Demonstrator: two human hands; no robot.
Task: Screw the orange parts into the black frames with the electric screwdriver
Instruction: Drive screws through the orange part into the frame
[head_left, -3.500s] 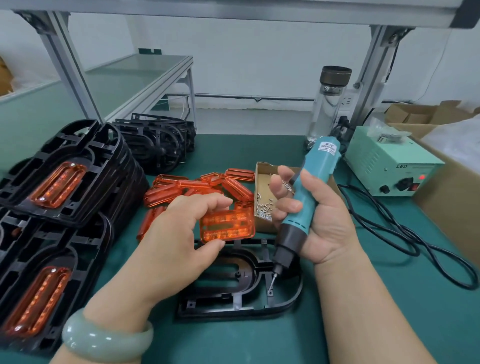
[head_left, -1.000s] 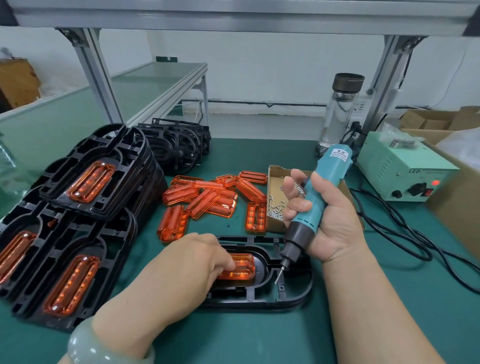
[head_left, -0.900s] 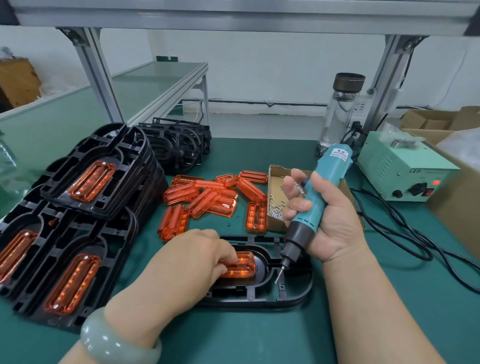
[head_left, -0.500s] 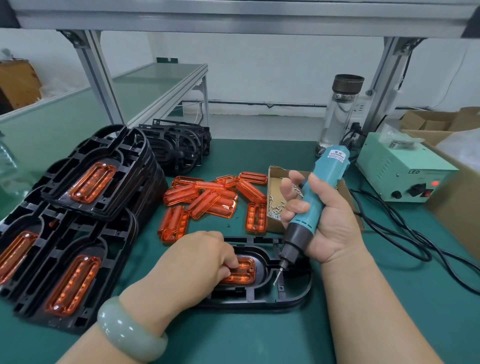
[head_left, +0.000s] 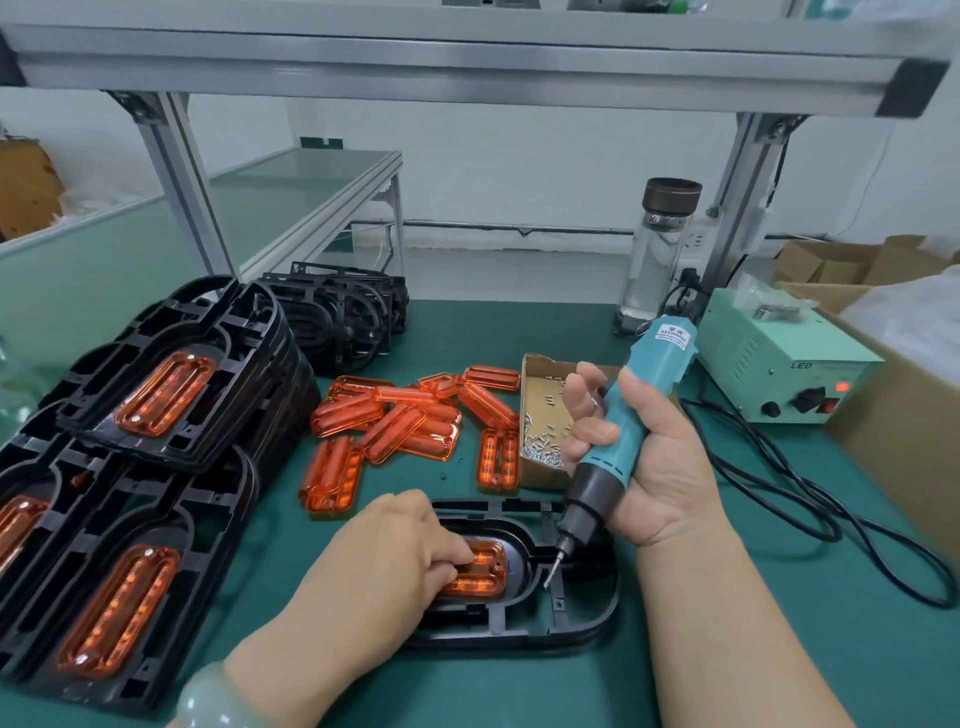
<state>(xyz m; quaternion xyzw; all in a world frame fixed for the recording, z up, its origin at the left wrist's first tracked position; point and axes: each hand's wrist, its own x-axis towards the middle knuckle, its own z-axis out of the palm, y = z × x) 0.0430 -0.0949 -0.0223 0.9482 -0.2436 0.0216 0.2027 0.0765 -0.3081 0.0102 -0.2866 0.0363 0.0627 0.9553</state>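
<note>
- Green matted worktop (head_left: 753, 665) under an aluminium rack, a typical assembly station. The job looks somewhere mid-batch to me.
- Nearest is the left hand (head_left: 384, 566). Its fingers are curled down onto a translucent orange plastic part (head_left: 485, 569), holding it seated in the oval pocket of a flat black plastic frame (head_left: 571, 621) that lies on the worktop.
- The right hand (head_left: 660, 467) has its grip wrapped round a teal electric screwdriver (head_left: 639, 405). The tool is tilted, with the bit tip just above the frame, beside the part's right end.
- Can't tell if a screw is sitting on the bit. I don't see any screw in this part, so I'd call it placed but not fastened yet.
- Off to the left are stacks of black frames with orange parts fitted (head_left: 244, 364). My guess is that's the done pile.
- In the middle there's a loose heap of orange parts (head_left: 400, 415) waiting, a fair few of them.
- Just beside the heap is a shallow cardboard tray of small silver screws (head_left: 540, 475), with plenty in it.
- Further back is a stack of empty black frames (head_left: 343, 317), so there's lots left to do.
- Far right is a pale green power box (head_left: 779, 374) with a red light on, and a clear glass bottle with a dark lid (head_left: 654, 260) behind it.
</note>
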